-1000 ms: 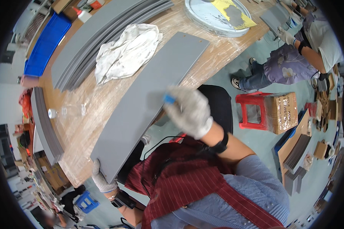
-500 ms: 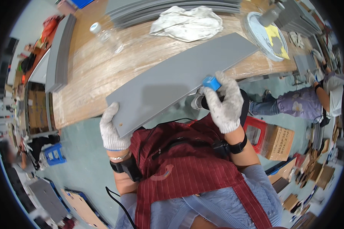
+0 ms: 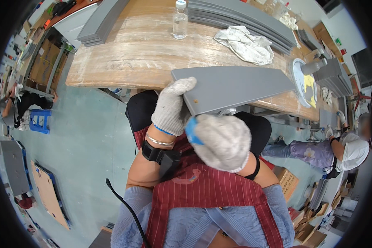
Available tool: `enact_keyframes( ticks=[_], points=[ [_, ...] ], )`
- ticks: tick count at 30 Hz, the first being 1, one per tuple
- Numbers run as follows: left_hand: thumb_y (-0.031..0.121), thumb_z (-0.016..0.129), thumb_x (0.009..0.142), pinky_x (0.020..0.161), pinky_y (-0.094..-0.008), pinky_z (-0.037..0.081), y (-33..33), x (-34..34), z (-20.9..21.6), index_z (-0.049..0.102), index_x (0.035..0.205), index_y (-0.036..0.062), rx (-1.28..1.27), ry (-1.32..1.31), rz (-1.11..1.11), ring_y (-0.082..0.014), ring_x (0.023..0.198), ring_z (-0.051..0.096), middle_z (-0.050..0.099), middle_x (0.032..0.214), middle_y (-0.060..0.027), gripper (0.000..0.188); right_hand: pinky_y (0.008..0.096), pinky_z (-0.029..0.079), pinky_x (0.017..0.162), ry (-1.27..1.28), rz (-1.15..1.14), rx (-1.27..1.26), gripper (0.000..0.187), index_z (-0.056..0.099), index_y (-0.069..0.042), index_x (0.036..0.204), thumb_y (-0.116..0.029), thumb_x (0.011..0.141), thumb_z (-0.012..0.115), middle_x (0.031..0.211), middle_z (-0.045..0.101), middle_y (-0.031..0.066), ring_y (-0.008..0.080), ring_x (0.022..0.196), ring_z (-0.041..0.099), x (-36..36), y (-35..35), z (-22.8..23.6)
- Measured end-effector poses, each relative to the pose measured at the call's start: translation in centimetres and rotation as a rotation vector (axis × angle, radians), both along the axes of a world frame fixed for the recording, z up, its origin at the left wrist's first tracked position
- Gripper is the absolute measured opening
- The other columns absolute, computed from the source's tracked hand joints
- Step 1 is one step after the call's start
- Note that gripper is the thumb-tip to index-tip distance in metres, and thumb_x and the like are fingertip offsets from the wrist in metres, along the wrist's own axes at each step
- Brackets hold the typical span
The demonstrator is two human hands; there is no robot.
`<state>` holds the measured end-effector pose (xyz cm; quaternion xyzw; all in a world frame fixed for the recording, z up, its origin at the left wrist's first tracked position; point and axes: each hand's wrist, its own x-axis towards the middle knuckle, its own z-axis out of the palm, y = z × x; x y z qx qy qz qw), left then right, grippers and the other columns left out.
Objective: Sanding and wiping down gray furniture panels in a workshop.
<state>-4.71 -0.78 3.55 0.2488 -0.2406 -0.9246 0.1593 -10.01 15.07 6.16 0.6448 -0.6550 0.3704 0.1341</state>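
Note:
A long flat grey board [image 3: 235, 87] lies tilted over the front edge of the wooden table, its near end raised toward me. A small hole-like brown spot shows near that end. My left hand [image 3: 173, 103], in a white knitted glove, grips the board's left end with the thumb on top. Close to the board's near corner, my gloved right hand [image 3: 225, 142] is closed around a small blue block [image 3: 192, 131]. Some of the block is hidden by the fingers, and the hand is slightly blurred.
On the wooden table [image 3: 124, 66] stand a clear bottle [image 3: 180, 22] and stacks of grey boards [image 3: 244, 22]. A crumpled white cloth [image 3: 248, 44] lies behind my board. To the right is a round white lid [image 3: 297, 78] with a yellow sponge-like piece. Another person [image 3: 314, 151] works at the far right.
My right hand has moved from the board's long near edge to its left end, carrying the blue block. The board has swung and tilted, and my view has turned left.

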Motion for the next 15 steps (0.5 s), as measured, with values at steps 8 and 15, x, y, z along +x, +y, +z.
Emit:
enact_keyframes(
  ticks=[8,15],
  points=[
    [0.019,0.065,0.095,0.092,-0.0407,0.057,0.5,-0.1,-0.6,0.059,0.125,-0.0015,0.021,0.144,-0.062,-0.0268,0.106,0.067,0.066,0.117,-0.0165,0.037,0.0371,0.054,0.062,0.19,-0.011,0.021,0.037,0.073,-0.004,0.106,-0.011,0.07,0.079,0.104,0.073,0.0122,0.0251,0.078,0.07,-1.0,1.1,1.8],
    [0.019,0.064,0.096,0.096,-0.0424,0.057,0.9,0.4,-0.1,0.061,0.122,-0.0023,-0.035,0.158,-0.014,-0.0274,0.108,0.067,0.066,0.118,-0.0172,0.034,0.0336,0.05,0.052,0.262,-0.006,0.094,0.032,0.072,-0.009,0.101,-0.012,0.07,0.077,0.1,0.071,0.0077,0.0183,0.065,0.066,0.7,1.4,2.9]
  ],
)
